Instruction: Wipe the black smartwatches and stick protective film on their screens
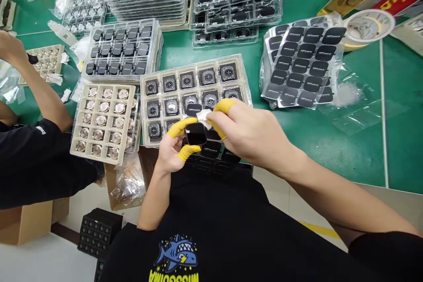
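My left hand, yellow covers on its fingertips, grips a black square smartwatch case by its edges, dark glossy face up. In the fingers of my right hand, also with yellow fingertip covers, is a crumpled white wipe at the case's upper edge. Beneath both hands lies a beige tray of square watch cases, most with their round sensor backs up. Black stickers on a sheet show just below the hands, partly hidden by them.
Sticker sheets are piled on the right beside a tape roll. Clear trays stand stacked at the back. A beige tray of round watches sits to my left, near a co-worker's arm. Below is an open carton.
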Action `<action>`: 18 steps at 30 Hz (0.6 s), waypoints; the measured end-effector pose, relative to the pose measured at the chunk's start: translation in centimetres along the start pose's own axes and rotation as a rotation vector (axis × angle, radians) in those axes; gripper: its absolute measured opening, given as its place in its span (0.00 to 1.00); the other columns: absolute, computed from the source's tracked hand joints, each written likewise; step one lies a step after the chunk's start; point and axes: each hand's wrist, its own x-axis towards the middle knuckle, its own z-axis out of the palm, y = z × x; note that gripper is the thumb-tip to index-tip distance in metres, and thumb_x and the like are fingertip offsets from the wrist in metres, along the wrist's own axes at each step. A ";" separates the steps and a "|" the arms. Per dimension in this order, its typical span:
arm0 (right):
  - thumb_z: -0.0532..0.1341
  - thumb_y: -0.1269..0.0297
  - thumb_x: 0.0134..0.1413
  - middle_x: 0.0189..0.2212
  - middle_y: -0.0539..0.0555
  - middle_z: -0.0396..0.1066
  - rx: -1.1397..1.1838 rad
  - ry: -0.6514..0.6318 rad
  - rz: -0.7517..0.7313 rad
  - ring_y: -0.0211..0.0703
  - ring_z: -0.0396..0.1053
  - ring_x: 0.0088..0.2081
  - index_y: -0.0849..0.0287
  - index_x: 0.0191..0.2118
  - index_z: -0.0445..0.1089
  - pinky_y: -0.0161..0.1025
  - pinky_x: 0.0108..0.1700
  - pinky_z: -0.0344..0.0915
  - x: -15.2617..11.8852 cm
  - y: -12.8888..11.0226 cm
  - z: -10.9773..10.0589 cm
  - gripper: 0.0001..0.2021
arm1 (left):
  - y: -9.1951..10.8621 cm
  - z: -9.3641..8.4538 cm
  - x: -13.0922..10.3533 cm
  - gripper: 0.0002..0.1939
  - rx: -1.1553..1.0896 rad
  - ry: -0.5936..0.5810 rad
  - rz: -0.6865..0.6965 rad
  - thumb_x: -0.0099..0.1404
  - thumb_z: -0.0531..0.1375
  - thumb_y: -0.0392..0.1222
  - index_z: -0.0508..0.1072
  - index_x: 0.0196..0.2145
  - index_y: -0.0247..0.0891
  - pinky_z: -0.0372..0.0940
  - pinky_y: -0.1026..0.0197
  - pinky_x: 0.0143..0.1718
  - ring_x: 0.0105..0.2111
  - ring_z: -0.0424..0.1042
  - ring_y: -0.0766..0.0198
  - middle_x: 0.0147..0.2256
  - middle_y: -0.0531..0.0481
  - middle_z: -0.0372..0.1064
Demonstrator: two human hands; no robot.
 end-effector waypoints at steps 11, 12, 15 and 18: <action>0.57 0.75 0.81 0.38 0.56 0.81 0.292 -0.019 -0.125 0.45 0.73 0.37 0.59 0.50 0.82 0.42 0.33 0.65 -0.6 -1.8 -3.2 0.14 | 0.4 -0.2 -0.1 0.41 0.061 -0.151 0.021 0.68 0.77 0.67 0.79 0.68 0.41 0.83 0.54 0.51 0.46 0.89 0.52 0.51 0.41 0.87; 0.55 0.76 0.81 0.37 0.55 0.81 0.293 -0.031 -0.156 0.45 0.72 0.36 0.59 0.50 0.82 0.42 0.32 0.63 -0.3 -2.0 -2.5 0.16 | 0.4 -0.1 -0.2 0.42 0.076 -0.168 0.010 0.67 0.77 0.68 0.79 0.69 0.41 0.83 0.54 0.52 0.46 0.88 0.51 0.50 0.42 0.87; 0.54 0.75 0.81 0.35 0.55 0.79 0.206 -0.006 -0.126 0.45 0.71 0.36 0.57 0.48 0.83 0.41 0.29 0.58 0.5 -2.2 -0.5 0.18 | 0.2 0.1 -0.4 0.43 0.037 -0.144 -0.009 0.67 0.78 0.68 0.78 0.69 0.40 0.82 0.51 0.56 0.51 0.88 0.48 0.53 0.40 0.86; 0.52 0.79 0.77 0.35 0.56 0.77 0.069 -0.018 -0.057 0.47 0.72 0.36 0.58 0.43 0.81 0.44 0.29 0.57 0.7 -1.7 0.0 0.20 | 0.0 0.0 -0.8 0.41 -0.029 -0.091 -0.042 0.68 0.78 0.65 0.78 0.69 0.40 0.82 0.50 0.60 0.55 0.88 0.45 0.57 0.37 0.86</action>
